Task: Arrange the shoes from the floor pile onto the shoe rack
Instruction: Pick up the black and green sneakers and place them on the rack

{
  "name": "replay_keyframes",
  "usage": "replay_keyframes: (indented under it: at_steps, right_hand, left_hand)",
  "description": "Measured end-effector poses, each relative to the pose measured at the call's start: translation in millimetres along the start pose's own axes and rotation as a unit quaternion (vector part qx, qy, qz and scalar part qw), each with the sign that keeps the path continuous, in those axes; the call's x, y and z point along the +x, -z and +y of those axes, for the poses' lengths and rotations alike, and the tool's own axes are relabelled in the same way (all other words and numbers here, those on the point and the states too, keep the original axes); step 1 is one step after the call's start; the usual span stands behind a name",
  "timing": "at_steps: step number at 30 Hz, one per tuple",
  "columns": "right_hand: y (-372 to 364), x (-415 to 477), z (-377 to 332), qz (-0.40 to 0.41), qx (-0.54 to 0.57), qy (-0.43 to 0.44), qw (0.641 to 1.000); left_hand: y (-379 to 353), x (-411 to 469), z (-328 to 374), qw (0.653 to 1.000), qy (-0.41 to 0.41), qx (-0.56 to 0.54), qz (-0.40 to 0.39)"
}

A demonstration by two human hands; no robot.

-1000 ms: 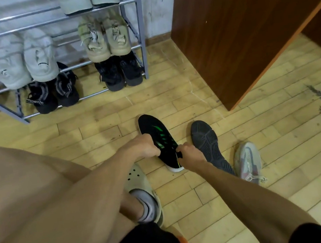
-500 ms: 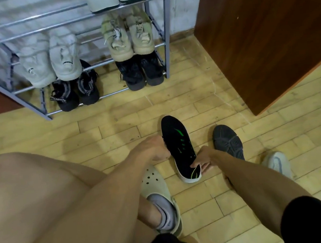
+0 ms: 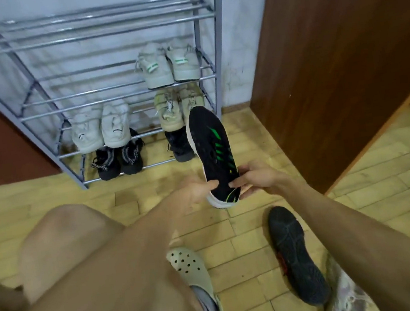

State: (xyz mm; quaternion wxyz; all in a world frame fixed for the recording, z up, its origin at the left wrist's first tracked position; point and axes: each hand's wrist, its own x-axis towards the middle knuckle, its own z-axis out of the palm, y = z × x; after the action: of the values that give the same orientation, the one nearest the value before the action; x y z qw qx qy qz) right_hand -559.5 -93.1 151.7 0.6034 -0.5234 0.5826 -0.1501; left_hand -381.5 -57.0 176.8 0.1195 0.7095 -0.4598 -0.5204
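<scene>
Black shoe with green stripes (image 3: 214, 151) held up off the floor by its heel end, toe aimed at the shoe rack (image 3: 214, 57), overlapping the rack's lower right corner in view. Left hand (image 3: 198, 190) pinching the heel's left side, right hand (image 3: 256, 178) clamped on the right side, fingers curled under the white sole.

Open room on the rack: top shelf bare, third shelf free across its left and middle, second shelf free between its two pairs. Right post of the rack close to the white wall (image 3: 244, 45); brown wooden panel (image 3: 342, 59) standing just right of that, narrowing the approach.

White pair with green tabs (image 3: 170, 64) at the right of the third shelf. Below, white sneakers (image 3: 101, 128) at left and pale olive pair (image 3: 174, 107) at right. Bottom rail: black strapped sandals (image 3: 118, 157) and a black pair (image 3: 179, 144), partly hidden by the held shoe.

On the floor near the right forearm, a dark grey shoe (image 3: 295, 253) and a pale mottled shoe (image 3: 347, 295), the latter cut off by the frame. Bare knee and a foot in a perforated clog (image 3: 190, 267) low in view.

Yellowish wood-block floor (image 3: 397, 182), scuffed and stained.
</scene>
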Motion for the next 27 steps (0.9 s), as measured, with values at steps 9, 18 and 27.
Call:
replay_keyframes:
  at_steps: [9,18,27]
  right_hand:
    - [-21,-44,-164,0.047,-0.052,0.159,0.985]
    - [-121,-73,-292,0.044,-0.178,0.202,0.962]
    - [-254,-30,-276,0.015,-0.215,0.149,0.965]
  left_hand:
    - [115,-65,47,0.971,-0.144,-0.153,0.109]
    - [222,-131,6,0.935,-0.173,-0.231,0.208]
    - [287,-168,-156,0.932,-0.094,-0.231,0.264]
